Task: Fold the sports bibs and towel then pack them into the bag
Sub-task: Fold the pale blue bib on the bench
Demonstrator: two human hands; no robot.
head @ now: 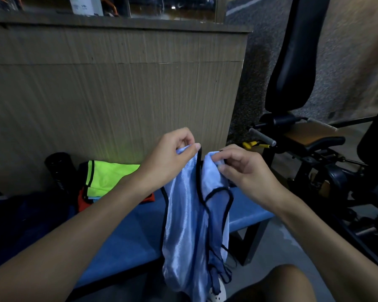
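Black and upright, a cylinder [57,168] stands far to the left of the fingers, on the back of the blue bench [122,234]. Just right of it lies a folded neon-yellow bib [109,177] on top of an orange one [83,202], both below and left of the left hand's fingertips. The left hand [172,158] has its fingers curled, and thumb and forefinger pinch the top of one shoulder strap of the light blue bib [183,214]. The right hand [242,168], close beside it, pinches the other strap between thumb and forefinger, with its remaining fingers loosely bent. The bib, edged in black trim, hangs straight down from both sets of fingers, in front of the bench edge and down toward the person's knee [282,284]. Right of the right hand's fingers, and beyond them, stands a black gym machine [292,62] with a padded seat.
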